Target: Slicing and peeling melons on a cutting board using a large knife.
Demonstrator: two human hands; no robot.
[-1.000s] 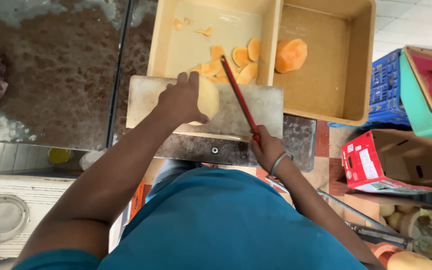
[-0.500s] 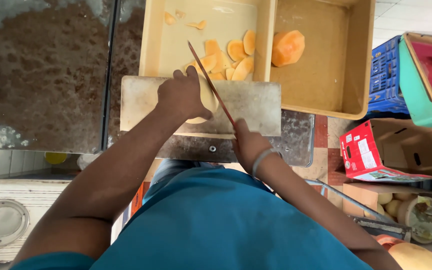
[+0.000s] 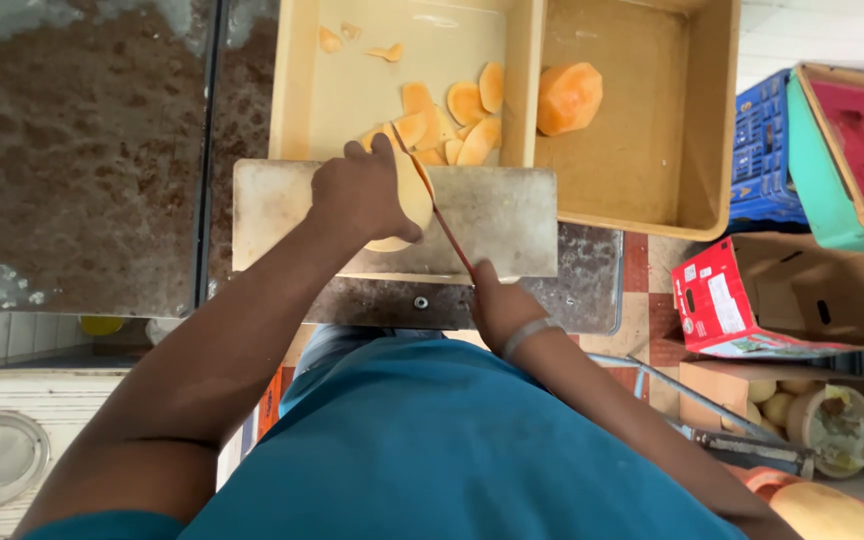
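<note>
- Your left hand (image 3: 360, 192) is closed over the fruit (image 3: 404, 205), pinning it to the board (image 3: 512, 215).
- Your right hand (image 3: 500, 305) grips the knife (image 3: 434, 205), blade against the fruit's right face.
- Step in hand: slicing. Next, judged: push the cut through, fingertips clear; slices (image 3: 457, 115) lie in tray (image 3: 297, 80) beyond.

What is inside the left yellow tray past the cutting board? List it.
The left yellow tray holds a pile of orange slices at its near edge and small scraps at the far end. The left hand and the cutting board cover its near rim.
</note>
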